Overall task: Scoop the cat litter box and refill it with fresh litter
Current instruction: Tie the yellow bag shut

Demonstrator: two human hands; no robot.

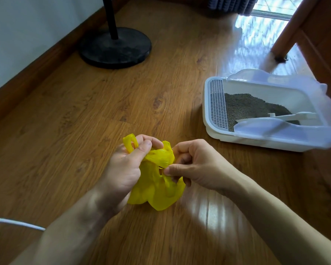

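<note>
Both hands grip a crumpled yellow plastic bag (157,188) above the wooden floor (65,111): left hand (126,165) clutches its handle loops, right hand (195,165) pinches a fold. No legible writing appears. Litter box (214,131), white, holding grey litter (246,108) and a white scoop (287,117), lies at two o'clock, well apart from the hands.

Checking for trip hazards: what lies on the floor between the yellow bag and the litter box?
Nothing: the head view shows only bare wooden floor between the yellow bag and the litter box.
</note>
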